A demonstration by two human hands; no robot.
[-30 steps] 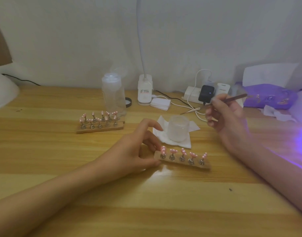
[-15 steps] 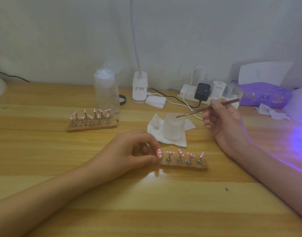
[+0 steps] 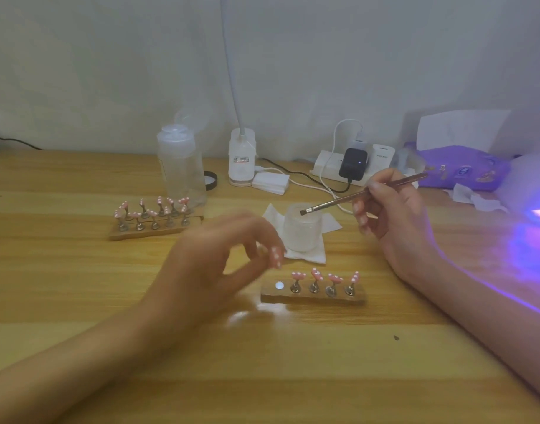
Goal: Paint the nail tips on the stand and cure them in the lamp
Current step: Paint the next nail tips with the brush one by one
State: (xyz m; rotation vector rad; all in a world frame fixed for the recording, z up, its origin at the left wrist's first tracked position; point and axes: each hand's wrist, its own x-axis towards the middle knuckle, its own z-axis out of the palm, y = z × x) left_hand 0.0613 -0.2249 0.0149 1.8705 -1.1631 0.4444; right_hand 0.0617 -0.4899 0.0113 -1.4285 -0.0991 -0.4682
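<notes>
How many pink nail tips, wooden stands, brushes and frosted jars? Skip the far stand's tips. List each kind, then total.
Pink white-dotted nail tips: 5 (four on the near wooden stand, one held tip in the left hand)
Wooden stands: 2, including the far wooden stand
Thin brown brush, in the right hand: 1
Frosted glass jar: 1
Total: 9
</notes>
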